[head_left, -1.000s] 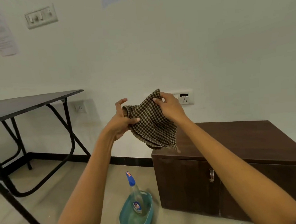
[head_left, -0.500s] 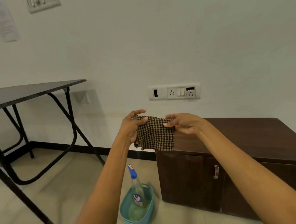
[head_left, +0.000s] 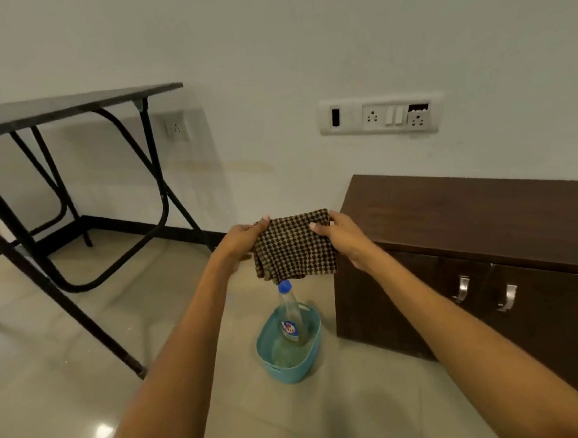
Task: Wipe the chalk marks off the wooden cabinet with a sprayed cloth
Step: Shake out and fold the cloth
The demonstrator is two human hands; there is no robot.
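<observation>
A brown-and-cream checked cloth (head_left: 294, 247) hangs folded between my two hands, held by its top corners. My left hand (head_left: 240, 244) grips the left corner and my right hand (head_left: 345, 237) grips the right one. The cloth hangs in the air just left of the dark wooden cabinet (head_left: 468, 213), which stands low against the wall at the right. No chalk marks show on its top from here. Directly below the cloth, a clear spray bottle (head_left: 291, 314) with a blue cap stands in a teal tub (head_left: 311, 362) on the floor.
A black folding table (head_left: 67, 104) with metal legs stands at the left. A white switch and socket panel (head_left: 379, 115) is on the wall above the cabinet. The cabinet doors have two metal handles (head_left: 484, 290). Pale tiled floor (head_left: 86, 369) lies in front.
Both hands have lowered the cloth from chest height and folded it flatter. My view has tilted down, so the cabinet and tub show more fully.
</observation>
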